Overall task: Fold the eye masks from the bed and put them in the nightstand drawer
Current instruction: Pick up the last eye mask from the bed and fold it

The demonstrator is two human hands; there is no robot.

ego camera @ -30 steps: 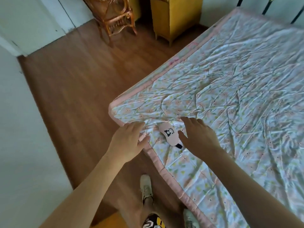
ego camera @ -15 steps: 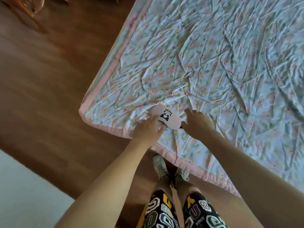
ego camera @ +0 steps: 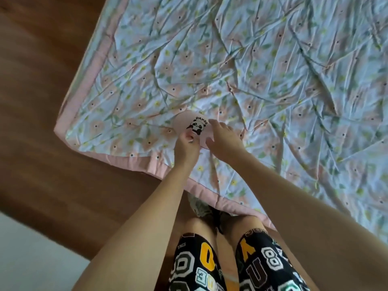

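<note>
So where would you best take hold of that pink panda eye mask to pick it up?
Probably by its near edge, coming from the bed's corner side where the person stands. The pink eye mask lies flat on the quilt, so only a thin rim offers a pinch. The left hand already has a fingertip grip there; the right hand rests open on its right end.

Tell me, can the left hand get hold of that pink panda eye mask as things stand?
Probably yes: the left hand already has its fingers at the near edge of the eye mask, which lies flat on the bedspread with nothing covering it.
</note>
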